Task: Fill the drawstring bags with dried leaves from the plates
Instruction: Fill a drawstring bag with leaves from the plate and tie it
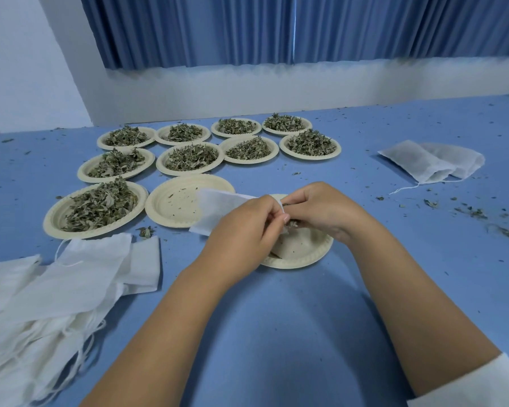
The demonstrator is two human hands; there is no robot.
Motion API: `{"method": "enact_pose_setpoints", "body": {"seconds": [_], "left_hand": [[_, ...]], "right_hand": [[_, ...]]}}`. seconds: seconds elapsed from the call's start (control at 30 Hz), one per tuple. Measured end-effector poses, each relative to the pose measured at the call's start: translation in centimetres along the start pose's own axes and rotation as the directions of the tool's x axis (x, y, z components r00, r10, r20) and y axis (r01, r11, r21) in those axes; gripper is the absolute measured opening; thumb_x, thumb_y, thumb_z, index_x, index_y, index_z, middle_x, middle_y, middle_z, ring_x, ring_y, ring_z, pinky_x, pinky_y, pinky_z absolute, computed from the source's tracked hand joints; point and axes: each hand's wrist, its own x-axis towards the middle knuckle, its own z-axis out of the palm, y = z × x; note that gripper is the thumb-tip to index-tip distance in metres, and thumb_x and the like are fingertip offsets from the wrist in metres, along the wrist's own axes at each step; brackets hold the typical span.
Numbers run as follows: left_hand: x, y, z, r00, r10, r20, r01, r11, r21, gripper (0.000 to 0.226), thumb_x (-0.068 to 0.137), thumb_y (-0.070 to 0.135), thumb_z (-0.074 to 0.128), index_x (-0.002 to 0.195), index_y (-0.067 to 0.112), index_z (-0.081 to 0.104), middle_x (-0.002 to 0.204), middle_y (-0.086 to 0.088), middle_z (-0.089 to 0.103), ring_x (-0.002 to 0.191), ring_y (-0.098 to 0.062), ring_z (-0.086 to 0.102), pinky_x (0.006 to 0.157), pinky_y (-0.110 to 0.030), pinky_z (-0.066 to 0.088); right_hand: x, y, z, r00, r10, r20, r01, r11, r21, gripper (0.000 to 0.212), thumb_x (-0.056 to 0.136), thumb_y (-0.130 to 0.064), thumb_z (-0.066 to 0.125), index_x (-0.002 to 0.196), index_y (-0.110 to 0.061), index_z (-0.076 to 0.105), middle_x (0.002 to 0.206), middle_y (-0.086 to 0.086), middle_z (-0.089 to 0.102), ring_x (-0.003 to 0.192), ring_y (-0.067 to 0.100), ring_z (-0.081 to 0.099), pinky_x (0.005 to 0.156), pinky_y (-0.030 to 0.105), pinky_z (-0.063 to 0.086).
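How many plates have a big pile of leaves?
9. Four plates in the back row, four in the middle row, one at near left. The empty plate and the nearest plate hold only crumbs. None seem hidden.

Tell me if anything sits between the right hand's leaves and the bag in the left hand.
Nothing visible does. The left hand pinches the bag by its mouth, right beside the right hand, which pinches leaves above the near plate.

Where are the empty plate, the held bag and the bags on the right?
Empty plate (174,201): head view, bare centre.
Held bag (218,210): head view, free cloth.
Bags on the right (423,161): head view, front bag's middle.
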Motion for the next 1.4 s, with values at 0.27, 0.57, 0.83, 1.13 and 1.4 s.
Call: {"method": "enact_pose_setpoints", "body": {"seconds": [0.27,0.57,0.83,1.13,1.4], "left_hand": [[0.2,-0.3,0.2,0.994,-0.062,-0.087,0.061,0.998,-0.014,0.017,0.099,0.028,0.052,0.094,0.013,0.058,0.082,0.005,0.061,0.070,-0.012,0.051,0.065,-0.030,0.041],[0.4,-0.7,0.2,0.971,-0.161,-0.177,0.146,0.985,-0.092,0.017,0.099,0.026,0.053,0.090,0.013,0.057,0.075,0.006,0.060,0.070,-0.014,0.052,0.067,-0.034,0.044],[0.5,-0.5,0.0,0.947,-0.234,-0.218,0.206,0.968,-0.145,0.017,0.099,0.025,0.053,0.092,0.012,0.059,0.083,0.003,0.065,0.082,-0.016,0.058,0.075,-0.034,0.046],[0.5,-0.7,-0.3,0.941,-0.232,-0.247,0.197,0.968,-0.157,0.014,0.098,0.024,0.053,0.090,0.014,0.059,0.082,0.008,0.064,0.081,-0.013,0.059,0.072,-0.032,0.047],[0.4,-0.5,-0.6,0.953,-0.178,-0.247,0.135,0.974,-0.180,0.015,0.098,0.026,0.053,0.091,0.014,0.059,0.079,0.003,0.063,0.075,-0.013,0.056,0.063,-0.025,0.041]], "right_hand": [[0.7,0.1,1.5,0.986,0.112,-0.122,-0.075,0.959,0.274,0.019,0.081,0.001,0.072,0.099,-0.002,0.067,0.081,0.010,0.069,0.059,0.010,0.065,0.065,0.021,0.059],[0.3,-0.9,1.4,0.984,0.172,0.037,-0.148,0.701,0.698,0.003,0.085,0.003,0.066,0.083,0.003,0.064,0.077,0.015,0.067,0.066,0.016,0.070,0.062,0.023,0.059],[0.1,-0.8,1.7,0.992,0.037,0.119,-0.113,0.675,0.729,0.021,0.086,0.019,0.053,0.103,0.014,0.064,0.100,0.022,0.067,0.090,0.023,0.068,0.082,0.024,0.058],[-0.2,-0.9,2.1,1.000,0.002,-0.008,0.003,0.838,0.545,0.008,0.084,0.001,0.071,0.092,-0.003,0.072,0.082,0.006,0.075,0.075,0.010,0.072,0.065,0.014,0.055],[-0.4,-1.0,2.7,0.978,-0.107,-0.182,0.142,0.971,0.192,0.009,0.083,-0.013,0.073,0.084,-0.020,0.079,0.065,-0.012,0.069,0.056,-0.005,0.055,0.051,0.007,0.041]]}}
